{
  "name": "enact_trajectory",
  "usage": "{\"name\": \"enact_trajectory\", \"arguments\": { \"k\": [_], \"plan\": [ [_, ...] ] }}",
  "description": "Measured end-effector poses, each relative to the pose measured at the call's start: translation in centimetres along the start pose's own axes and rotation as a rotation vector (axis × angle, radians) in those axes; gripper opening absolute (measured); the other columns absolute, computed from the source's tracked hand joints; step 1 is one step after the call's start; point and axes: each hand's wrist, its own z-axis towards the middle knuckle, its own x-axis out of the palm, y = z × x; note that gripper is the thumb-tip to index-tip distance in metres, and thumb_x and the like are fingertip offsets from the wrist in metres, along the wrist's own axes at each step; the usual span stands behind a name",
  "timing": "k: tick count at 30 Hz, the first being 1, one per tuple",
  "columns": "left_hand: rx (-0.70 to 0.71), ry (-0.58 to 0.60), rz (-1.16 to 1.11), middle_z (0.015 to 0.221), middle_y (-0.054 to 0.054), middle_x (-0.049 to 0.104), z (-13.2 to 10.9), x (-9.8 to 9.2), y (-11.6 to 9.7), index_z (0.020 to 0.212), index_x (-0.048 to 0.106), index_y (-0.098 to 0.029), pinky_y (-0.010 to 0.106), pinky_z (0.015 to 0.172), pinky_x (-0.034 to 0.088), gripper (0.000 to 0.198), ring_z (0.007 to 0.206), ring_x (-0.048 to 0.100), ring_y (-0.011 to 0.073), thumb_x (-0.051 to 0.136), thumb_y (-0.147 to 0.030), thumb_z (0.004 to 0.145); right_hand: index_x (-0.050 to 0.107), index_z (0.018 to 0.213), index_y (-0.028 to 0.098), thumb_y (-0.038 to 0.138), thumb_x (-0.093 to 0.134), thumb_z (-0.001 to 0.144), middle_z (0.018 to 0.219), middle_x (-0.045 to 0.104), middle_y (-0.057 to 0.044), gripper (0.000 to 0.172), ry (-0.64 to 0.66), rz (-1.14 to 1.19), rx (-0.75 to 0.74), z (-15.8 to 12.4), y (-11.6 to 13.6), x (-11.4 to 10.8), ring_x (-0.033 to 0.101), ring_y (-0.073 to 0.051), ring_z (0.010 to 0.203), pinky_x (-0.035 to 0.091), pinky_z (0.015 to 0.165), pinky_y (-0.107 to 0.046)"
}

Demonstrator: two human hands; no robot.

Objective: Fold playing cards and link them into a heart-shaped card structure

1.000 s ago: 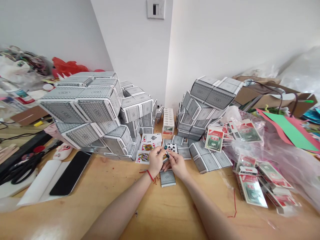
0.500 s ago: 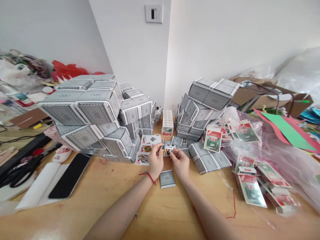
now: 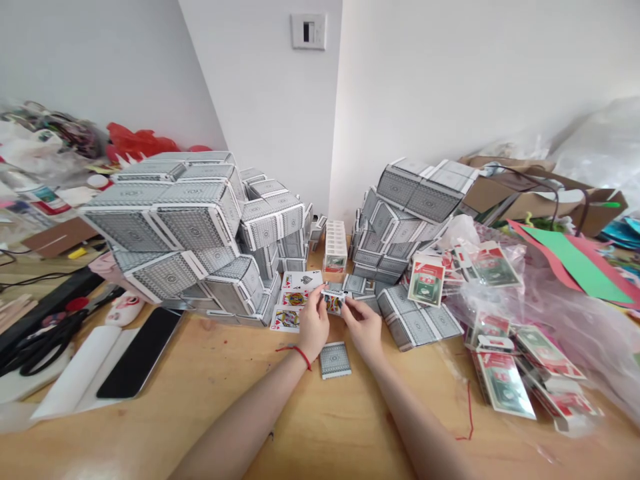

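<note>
Between my left hand point(image 3: 315, 322) and my right hand point(image 3: 364, 325) is a playing card point(image 3: 333, 304), its picture side towards me and a white strip along its top edge. The fingers of both hands pinch it by its two sides. Just below, a folded card piece point(image 3: 335, 360) lies on the table with its grey patterned back up. Face-up playing cards point(image 3: 287, 319) lie to the left of my left hand, partly overlapped by it. Flat grey card pieces point(image 3: 354, 283) lie just beyond my hands.
Big stacks of blocks made from grey-backed cards stand left point(image 3: 195, 227) and right point(image 3: 417, 193). Between them is a white slotted box point(image 3: 335, 243). Green-and-red card boxes point(image 3: 505, 383) and plastic wrap lie right; a black phone point(image 3: 140, 353) and scissors point(image 3: 45, 343) lie left.
My hands have moved slightly apart, and more of the card's picture side shows between them. The folded card piece stays on the table.
</note>
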Motion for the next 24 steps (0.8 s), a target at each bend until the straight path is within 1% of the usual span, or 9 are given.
{"name": "enact_trajectory", "arguments": {
  "k": [3,6,10,13,15,17,19,21,24],
  "plan": [
    [0.042,0.019,0.034,0.113,0.008,0.057,-0.04,0.02,-0.15,0.114,0.046,-0.019,0.032,0.087,0.044,0.033,0.103,0.054,0.0171,0.037,-0.012,0.082,0.067,0.082,0.015,0.037,0.054,0.072,0.073,0.066,-0.006,0.027,-0.011,-0.157,-0.056,-0.12,-0.26,0.21,0.056,-0.017,0.060,0.044,0.059,-0.028],
    [0.067,0.028,0.067,0.114,0.008,0.057,-0.12,0.09,-0.41,0.115,0.045,-0.019,0.032,0.089,0.043,0.035,0.105,0.053,0.0170,0.036,-0.011,0.082,0.066,0.080,0.015,0.036,0.049,0.076,0.071,0.066,-0.007,0.028,-0.009,-0.232,-0.076,-0.07,-0.63,0.30,0.056,-0.018,0.061,0.043,0.059,-0.028],
    [0.106,0.046,0.070,0.118,0.008,0.054,-0.09,0.13,-0.65,0.120,0.041,-0.020,0.033,0.093,0.041,0.042,0.110,0.049,0.0163,0.036,-0.008,0.080,0.065,0.086,0.015,0.035,0.046,0.078,0.073,0.067,-0.007,0.029,0.051,-0.184,-0.066,0.04,-0.64,0.20,0.058,-0.019,0.062,0.043,0.058,-0.027],
    [0.126,-0.002,0.109,0.113,0.007,0.056,0.06,0.12,-0.54,0.108,0.051,-0.019,0.035,0.094,0.040,0.035,0.109,0.049,0.0167,0.037,-0.005,0.078,0.064,0.083,0.015,0.037,0.045,0.079,0.067,0.065,-0.004,0.030,0.117,-0.129,-0.041,0.11,-0.43,-0.04,0.055,-0.017,0.056,0.042,0.055,-0.026],
    [0.102,-0.052,0.128,0.105,0.006,0.060,0.17,0.07,-0.42,0.100,0.054,-0.018,0.035,0.090,0.042,0.029,0.102,0.054,0.0168,0.039,-0.006,0.078,0.064,0.075,0.015,0.039,0.044,0.079,0.060,0.062,-0.002,0.031,0.183,-0.040,0.006,0.23,-0.37,-0.20,0.053,-0.017,0.054,0.041,0.053,-0.026],
    [0.074,-0.074,0.126,0.098,0.006,0.062,0.23,-0.02,-0.38,0.097,0.055,-0.018,0.034,0.085,0.045,0.026,0.095,0.057,0.0163,0.040,-0.008,0.079,0.063,0.070,0.016,0.042,0.045,0.078,0.058,0.060,-0.001,0.033,0.262,0.133,0.089,0.40,-0.42,-0.28,0.054,-0.017,0.054,0.043,0.053,-0.027],
    [0.055,-0.073,0.108,0.097,0.006,0.063,0.24,-0.15,-0.49,0.097,0.055,-0.018,0.032,0.082,0.046,0.024,0.092,0.058,0.0161,0.040,-0.010,0.080,0.062,0.076,0.017,0.044,0.049,0.076,0.065,0.063,-0.002,0.030,0.326,0.364,0.191,0.55,-0.49,-0.23,0.057,-0.018,0.058,0.045,0.056,-0.029],
    [0.043,-0.065,0.081,0.097,0.005,0.063,0.22,-0.29,-0.69,0.098,0.055,-0.019,0.031,0.080,0.046,0.023,0.091,0.058,0.0158,0.040,-0.012,0.081,0.061,0.085,0.019,0.043,0.054,0.073,0.077,0.065,-0.002,0.027,0.371,0.588,0.284,0.60,-0.48,-0.13,0.059,-0.019,0.067,0.048,0.060,-0.031],
    [0.027,-0.031,0.027,0.097,0.005,0.063,0.16,-0.45,-1.01,0.098,0.055,-0.019,0.029,0.077,0.047,0.023,0.086,0.059,0.0146,0.041,-0.013,0.081,0.059,0.093,0.023,0.039,0.059,0.071,0.092,0.064,-0.003,0.027,0.449,0.801,0.386,0.52,-0.11,-0.17,0.059,-0.020,0.081,0.048,0.069,-0.034]
  ]
}}
